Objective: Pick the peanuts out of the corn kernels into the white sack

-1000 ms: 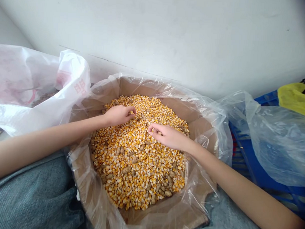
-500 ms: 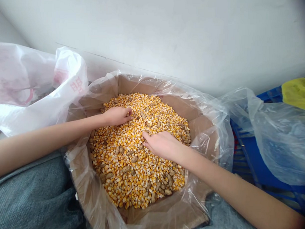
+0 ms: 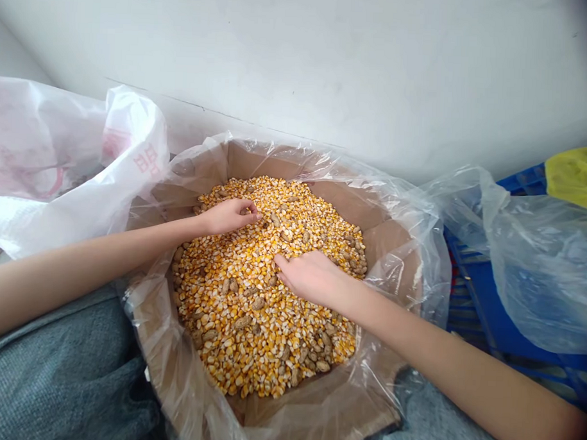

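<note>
A cardboard box (image 3: 271, 156) lined with clear plastic holds a heap of yellow and white corn kernels (image 3: 253, 270). Unshelled peanuts (image 3: 258, 303) lie scattered among the kernels, several of them bunched at the lower right. Over the upper left of the heap, my left hand (image 3: 231, 216) has its thumb and fingers pinched together; what is between them is too small to make out. My right hand (image 3: 308, 275) rests palm down on the corn at the middle right, fingers curled under. Its fingertips, and anything in them, are hidden below the hand.
To the left bulges a white woven sack (image 3: 132, 156) with red print. Blue plastic crates (image 3: 493, 297) stand at the right, partly under a clear plastic bag (image 3: 551, 274). A yellow bag (image 3: 574, 178) sits behind them. The white wall (image 3: 299, 60) rises behind the box.
My left hand has shifted slightly up and to the right over the heap, its fingers still pinched. My right hand stays nearly in place, its fingers tucked further under.
</note>
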The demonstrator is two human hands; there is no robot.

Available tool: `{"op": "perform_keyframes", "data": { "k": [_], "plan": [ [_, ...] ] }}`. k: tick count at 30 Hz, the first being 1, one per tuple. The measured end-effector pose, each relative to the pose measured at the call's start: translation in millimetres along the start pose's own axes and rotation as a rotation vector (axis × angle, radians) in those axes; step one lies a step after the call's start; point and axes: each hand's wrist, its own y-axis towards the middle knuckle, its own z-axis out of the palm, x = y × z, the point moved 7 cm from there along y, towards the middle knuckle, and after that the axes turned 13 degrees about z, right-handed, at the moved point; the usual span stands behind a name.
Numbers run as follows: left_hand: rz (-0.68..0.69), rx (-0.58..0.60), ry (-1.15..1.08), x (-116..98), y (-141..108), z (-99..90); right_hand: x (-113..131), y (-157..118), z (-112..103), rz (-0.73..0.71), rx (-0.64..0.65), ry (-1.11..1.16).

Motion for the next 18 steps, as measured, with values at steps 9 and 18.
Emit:
{"op": "perform_keyframes", "data": {
  "k": [9, 18],
  "plan": [
    [-0.168, -0.081, -0.603, 16, -1, 9.4, -26, -1, -18, 0.065, 0.133, 0.755],
    [-0.229, -0.096, -1.305, 2, -2, 10.0, -27, 0, -22, -0.165, 0.473, 2.023]
  ]
}}
